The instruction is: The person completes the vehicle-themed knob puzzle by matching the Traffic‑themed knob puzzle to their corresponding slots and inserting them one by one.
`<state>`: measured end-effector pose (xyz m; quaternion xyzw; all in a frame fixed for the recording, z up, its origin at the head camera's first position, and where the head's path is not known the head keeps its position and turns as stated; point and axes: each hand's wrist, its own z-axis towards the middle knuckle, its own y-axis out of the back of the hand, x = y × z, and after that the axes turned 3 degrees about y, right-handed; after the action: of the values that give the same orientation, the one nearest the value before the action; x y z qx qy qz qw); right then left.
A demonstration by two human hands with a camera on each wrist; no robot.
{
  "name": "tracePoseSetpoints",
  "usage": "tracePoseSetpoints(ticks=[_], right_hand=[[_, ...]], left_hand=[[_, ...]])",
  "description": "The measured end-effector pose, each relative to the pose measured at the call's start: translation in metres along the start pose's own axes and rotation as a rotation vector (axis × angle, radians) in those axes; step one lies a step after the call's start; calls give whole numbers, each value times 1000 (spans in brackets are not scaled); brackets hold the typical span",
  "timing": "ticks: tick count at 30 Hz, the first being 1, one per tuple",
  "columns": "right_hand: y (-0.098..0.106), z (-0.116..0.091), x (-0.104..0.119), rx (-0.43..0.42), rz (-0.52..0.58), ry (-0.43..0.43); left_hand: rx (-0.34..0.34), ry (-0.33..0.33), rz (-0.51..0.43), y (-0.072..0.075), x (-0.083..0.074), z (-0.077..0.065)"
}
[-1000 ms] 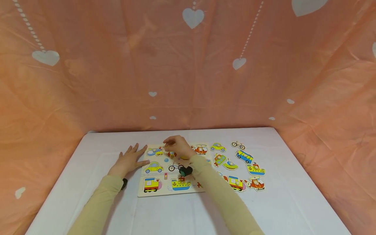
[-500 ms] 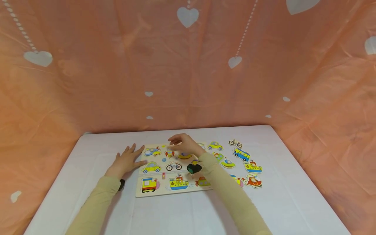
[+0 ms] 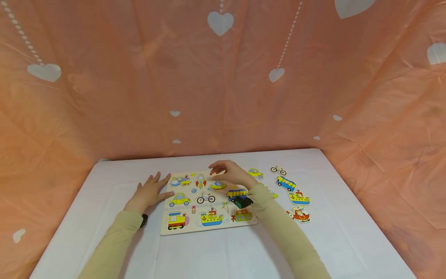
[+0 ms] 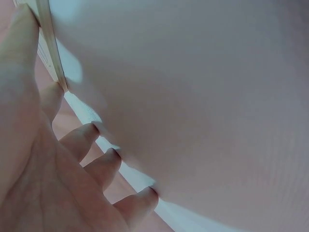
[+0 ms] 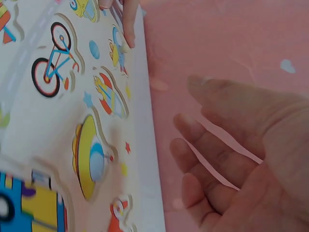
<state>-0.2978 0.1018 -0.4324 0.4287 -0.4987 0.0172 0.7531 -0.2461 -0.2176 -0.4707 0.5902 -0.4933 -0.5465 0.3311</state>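
A wooden puzzle board (image 3: 182, 228) with vehicle pictures lies on the table. My left hand (image 3: 147, 193) is spread flat at its left side; in the left wrist view the thumb (image 4: 21, 41) lies on the board's edge and the fingertips touch the white table. Over the board's upper right hovers my right hand (image 3: 228, 172), fingers loosely bent, holding nothing, as the right wrist view confirms. An airplane piece (image 3: 180, 181) with a knob sits in the upper-left spot. Beside it are the rocket (image 3: 200, 181) and flying-saucer (image 3: 217, 186) spots. My right hand hides the helicopter spot in the head view.
Loose pieces lie right of the board: a car (image 3: 256, 173), a bicycle (image 3: 278, 170), a bus (image 3: 285, 183), a boat (image 3: 299, 198) and a helicopter (image 3: 298, 214). The right forearm covers others, partly hiding a flying-saucer piece (image 3: 272, 193). A pink curtain (image 3: 223, 97) hangs behind the table.
My right hand has moved right, away from the airplane piece, uncovering the rocket and flying-saucer spots. Its forearm now covers more loose pieces. My left hand stays on the board's left edge.
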Motion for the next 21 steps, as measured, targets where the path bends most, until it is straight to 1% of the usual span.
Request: tracePoseSetpoints(ticks=[3, 8, 15, 21], right_hand=[[8, -11, 0, 1, 13, -10], [21, -30, 0, -17, 26, -52], [39, -55, -9, -67, 59, -84], [52, -78, -17, -85, 79, -115]], left_hand=[[-2, -1, -3, 0, 0, 0], [-3, -7, -1, 0, 2, 1], [4, -2, -4, 0, 2, -1], [-2, 2, -7, -2, 3, -1]])
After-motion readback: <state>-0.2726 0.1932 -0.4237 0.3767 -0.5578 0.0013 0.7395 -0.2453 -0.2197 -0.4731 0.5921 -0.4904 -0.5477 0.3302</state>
